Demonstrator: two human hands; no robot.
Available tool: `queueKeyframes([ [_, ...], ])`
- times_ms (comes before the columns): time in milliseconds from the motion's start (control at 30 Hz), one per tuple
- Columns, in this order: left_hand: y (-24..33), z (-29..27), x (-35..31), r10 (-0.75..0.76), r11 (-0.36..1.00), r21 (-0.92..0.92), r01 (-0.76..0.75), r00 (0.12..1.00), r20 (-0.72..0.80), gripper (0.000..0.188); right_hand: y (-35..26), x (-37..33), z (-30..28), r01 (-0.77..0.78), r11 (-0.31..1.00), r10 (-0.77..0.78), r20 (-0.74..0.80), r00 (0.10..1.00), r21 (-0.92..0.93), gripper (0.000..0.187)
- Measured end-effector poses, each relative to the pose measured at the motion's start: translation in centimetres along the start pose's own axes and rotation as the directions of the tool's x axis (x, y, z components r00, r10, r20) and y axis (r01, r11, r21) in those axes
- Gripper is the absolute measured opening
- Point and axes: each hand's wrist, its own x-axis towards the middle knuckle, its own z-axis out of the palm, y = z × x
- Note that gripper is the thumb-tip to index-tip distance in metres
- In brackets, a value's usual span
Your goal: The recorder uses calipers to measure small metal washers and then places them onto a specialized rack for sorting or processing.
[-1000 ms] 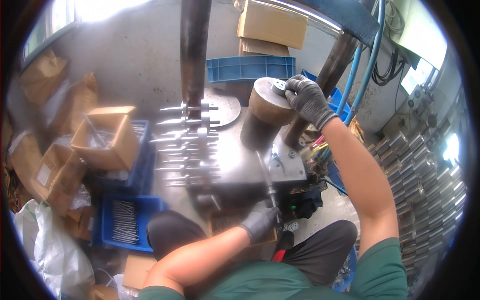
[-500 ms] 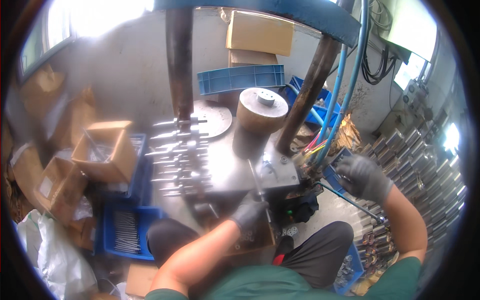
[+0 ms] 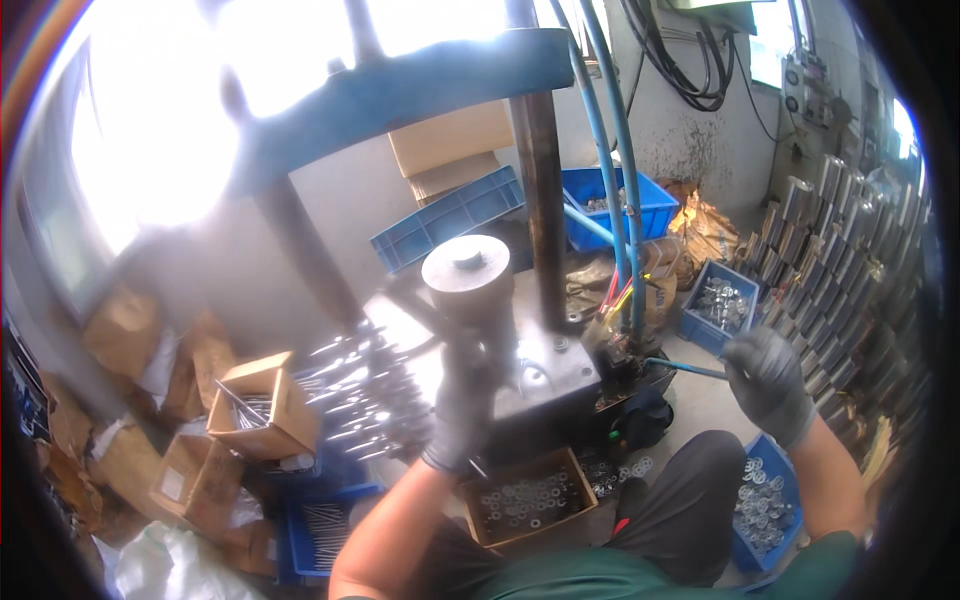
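Note:
My left hand [image 3: 463, 405], in a grey glove and smeared by motion, is closed on a thin metal rod [image 3: 480, 468] whose lower end shows below the palm. It is raised over the front of the press's metal table [image 3: 555, 375], next to the thick round steel cylinder [image 3: 466, 275]. The rod's upper part cannot be made out. My right hand [image 3: 768, 385], also gloved, has its fingers curled over the end of a blue lever [image 3: 690, 368]; the hand hides that end. Several rods with collars [image 3: 370, 400] lie in rows at the table's left side.
A wooden box of washers [image 3: 530, 500] sits below the table. Blue bins of small metal parts [image 3: 765, 505] [image 3: 720, 300] stand at right, beside stacked metal pieces [image 3: 830, 270]. At left are cardboard boxes [image 3: 265, 405] and a blue bin of rods [image 3: 322, 535]. Press columns [image 3: 540, 210] rise behind.
The view has swung and tilted. My left hand has risen with the rod toward the steel cylinder. My right hand, earlier above the blue lever, now meets its end.

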Motion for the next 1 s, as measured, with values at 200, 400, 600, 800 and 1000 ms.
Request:
queueKeyframes([
  [200, 3.7, -2.8, 14.1, 0.589, 0.765, 0.315, -0.562, 0.808, 0.013, 0.045, 3.3, 7.4, 3.2, -0.032, 0.999, 0.02, -0.282, 0.959, -0.037, 0.029],
  [400, 3.6, -1.7, 20.7, 0.14, 0.977, -0.129, -0.17, 0.967, -0.211, 0.035, 5.6, 13.2, 5.4, -0.241, 0.971, 0.239, -0.153, 0.959, 0.004, 0.05],
  [600, 3.7, -1.4, 22.4, 0.073, 0.993, 0.102, -0.055, 0.98, -0.184, 0.028, 6.3, 14.0, 5.3, -0.367, 0.926, 0.362, 0.063, 0.93, 0.091, 0.058],
  [800, 4.2, -1.6, 23.3, 0.103, 0.925, 0.372, -0.072, 0.993, -0.065, 0.034, 6.4, 14.1, 5.7, -0.372, 0.926, 0.368, 0.061, 0.928, 0.071, 0.04],
  [1000, 5.0, -1.1, 23.5, 0.119, 0.857, 0.499, -0.126, 0.992, 0.047, 0.03, 5.7, 12.6, 5.5, -0.305, 0.952, 0.305, 0.001, 0.952, 0.016, 0.037],
])
